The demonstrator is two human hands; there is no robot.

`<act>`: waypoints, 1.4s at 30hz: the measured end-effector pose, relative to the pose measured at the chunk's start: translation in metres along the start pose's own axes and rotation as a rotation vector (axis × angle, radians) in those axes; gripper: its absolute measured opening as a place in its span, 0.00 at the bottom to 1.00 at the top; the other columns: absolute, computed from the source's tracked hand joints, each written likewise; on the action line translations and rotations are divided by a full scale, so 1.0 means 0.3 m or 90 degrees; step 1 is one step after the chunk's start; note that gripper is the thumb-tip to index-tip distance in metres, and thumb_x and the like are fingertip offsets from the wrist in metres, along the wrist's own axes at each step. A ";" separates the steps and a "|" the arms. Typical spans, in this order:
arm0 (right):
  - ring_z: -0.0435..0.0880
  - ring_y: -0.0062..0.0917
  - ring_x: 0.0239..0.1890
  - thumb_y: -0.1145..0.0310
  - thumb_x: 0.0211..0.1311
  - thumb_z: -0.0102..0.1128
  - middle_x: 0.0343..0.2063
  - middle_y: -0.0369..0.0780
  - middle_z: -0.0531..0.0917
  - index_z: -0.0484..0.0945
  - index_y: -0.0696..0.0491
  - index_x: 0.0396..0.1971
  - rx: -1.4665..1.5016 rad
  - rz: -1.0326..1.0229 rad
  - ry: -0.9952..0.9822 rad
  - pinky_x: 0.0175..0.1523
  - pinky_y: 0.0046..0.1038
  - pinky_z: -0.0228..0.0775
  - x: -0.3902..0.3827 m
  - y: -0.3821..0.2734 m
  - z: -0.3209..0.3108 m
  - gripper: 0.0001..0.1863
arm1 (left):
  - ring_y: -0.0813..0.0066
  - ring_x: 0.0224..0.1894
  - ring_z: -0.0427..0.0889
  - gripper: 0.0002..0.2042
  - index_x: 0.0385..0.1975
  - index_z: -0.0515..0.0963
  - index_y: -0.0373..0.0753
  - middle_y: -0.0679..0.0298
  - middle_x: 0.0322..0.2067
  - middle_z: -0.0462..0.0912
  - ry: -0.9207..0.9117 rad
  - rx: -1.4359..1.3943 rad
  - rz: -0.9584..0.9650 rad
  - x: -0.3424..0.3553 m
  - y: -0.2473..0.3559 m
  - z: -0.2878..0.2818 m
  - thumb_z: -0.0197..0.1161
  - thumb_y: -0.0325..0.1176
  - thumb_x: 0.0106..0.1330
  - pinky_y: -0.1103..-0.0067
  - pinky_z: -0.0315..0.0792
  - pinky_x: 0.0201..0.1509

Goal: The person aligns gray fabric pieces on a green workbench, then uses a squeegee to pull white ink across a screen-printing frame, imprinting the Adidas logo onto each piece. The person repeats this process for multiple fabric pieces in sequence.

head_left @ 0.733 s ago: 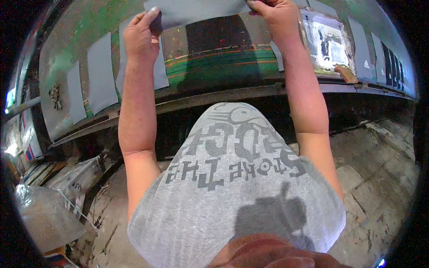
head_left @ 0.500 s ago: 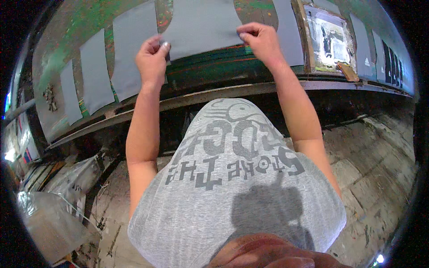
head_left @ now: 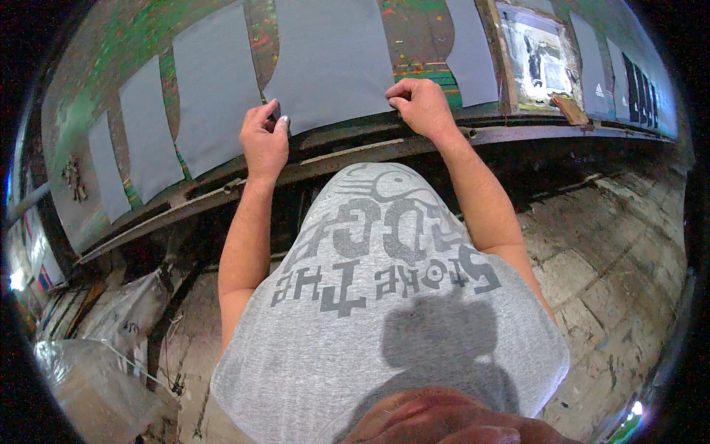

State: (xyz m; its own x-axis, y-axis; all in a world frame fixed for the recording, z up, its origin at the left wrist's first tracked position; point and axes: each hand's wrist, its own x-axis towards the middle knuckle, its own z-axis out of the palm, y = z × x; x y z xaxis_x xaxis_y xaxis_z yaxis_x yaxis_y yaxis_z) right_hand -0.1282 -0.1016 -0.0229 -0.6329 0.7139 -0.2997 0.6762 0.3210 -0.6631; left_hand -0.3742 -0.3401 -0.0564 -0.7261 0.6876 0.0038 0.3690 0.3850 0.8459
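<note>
While the grey fabric panel [head_left: 329,59] lies flat on the paint-stained printing table [head_left: 222,33], its near edge runs along the table's front edge, just above the metal rail [head_left: 355,152]. Its long axis stretches away from the person, so both hands meet it from the near side. The left hand [head_left: 264,140] pinches the near left corner, fingers closed on the cloth; the right hand [head_left: 420,103] grips the near right corner the same way. Other grey panels [head_left: 211,96] lie close on the left and right, narrow gaps between them. A framed screen [head_left: 536,55] sits farther right.
</note>
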 end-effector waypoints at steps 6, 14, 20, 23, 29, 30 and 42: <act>0.95 0.42 0.48 0.64 0.64 0.76 0.42 0.45 0.95 0.96 0.49 0.42 -0.052 0.015 0.010 0.58 0.42 0.86 -0.008 -0.008 0.000 0.10 | 0.65 0.39 0.87 0.21 0.60 0.87 0.34 0.53 0.53 0.85 0.009 0.079 0.086 -0.011 -0.015 0.008 0.74 0.21 0.66 0.72 0.84 0.47; 0.95 0.44 0.47 0.64 0.63 0.73 0.41 0.45 0.95 0.96 0.48 0.40 -0.080 -0.004 0.033 0.57 0.45 0.87 -0.020 -0.010 0.012 0.09 | 0.52 0.59 0.82 0.33 0.71 0.79 0.36 0.51 0.60 0.80 0.039 0.199 0.149 -0.018 0.060 0.009 0.75 0.20 0.62 0.64 0.82 0.58; 0.93 0.43 0.48 0.65 0.65 0.73 0.41 0.46 0.94 0.93 0.52 0.40 -0.067 -0.016 0.056 0.57 0.43 0.86 -0.037 -0.024 0.014 0.09 | 0.43 0.78 0.69 0.37 0.77 0.74 0.43 0.50 0.80 0.65 0.002 0.302 0.400 0.045 0.150 0.085 0.75 0.29 0.65 0.54 0.64 0.81; 0.92 0.44 0.50 0.61 0.68 0.72 0.43 0.47 0.92 0.93 0.53 0.42 -0.094 -0.027 0.013 0.58 0.45 0.85 -0.046 -0.040 -0.011 0.11 | 0.43 0.85 0.60 0.35 0.79 0.73 0.47 0.53 0.85 0.61 -0.070 0.338 0.435 0.083 0.195 0.198 0.75 0.37 0.71 0.52 0.57 0.86; 0.91 0.46 0.51 0.58 0.71 0.73 0.48 0.46 0.89 0.91 0.51 0.50 -0.107 -0.152 0.072 0.58 0.46 0.84 -0.141 0.009 -0.187 0.14 | 0.43 0.88 0.52 0.35 0.82 0.70 0.54 0.60 0.86 0.58 -0.264 0.494 0.382 0.098 0.258 0.328 0.70 0.51 0.76 0.44 0.50 0.87; 0.92 0.44 0.48 0.62 0.70 0.74 0.46 0.46 0.89 0.91 0.51 0.49 -0.081 -0.198 0.116 0.54 0.43 0.85 -0.152 0.037 -0.240 0.13 | 0.42 0.85 0.57 0.33 0.79 0.73 0.50 0.56 0.84 0.62 -0.242 0.497 0.397 0.095 0.272 0.335 0.68 0.52 0.77 0.43 0.51 0.86; 0.89 0.28 0.41 0.79 0.68 0.75 0.39 0.41 0.91 0.92 0.59 0.46 0.047 -0.219 0.436 0.50 0.28 0.80 -0.270 0.737 -1.150 0.09 | 0.53 0.69 0.83 0.28 0.74 0.76 0.34 0.48 0.70 0.79 -0.107 -0.052 0.183 -0.014 0.819 0.907 0.71 0.26 0.74 0.61 0.76 0.74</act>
State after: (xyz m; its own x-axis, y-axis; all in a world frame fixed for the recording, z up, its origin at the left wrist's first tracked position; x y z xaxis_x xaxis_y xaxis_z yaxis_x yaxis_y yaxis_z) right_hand 0.2026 0.1263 0.0912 -0.4113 0.8154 0.4072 0.4413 0.5691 -0.6938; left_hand -0.1227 -0.0809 0.0063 -0.4907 0.8552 0.1668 0.4920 0.1140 0.8631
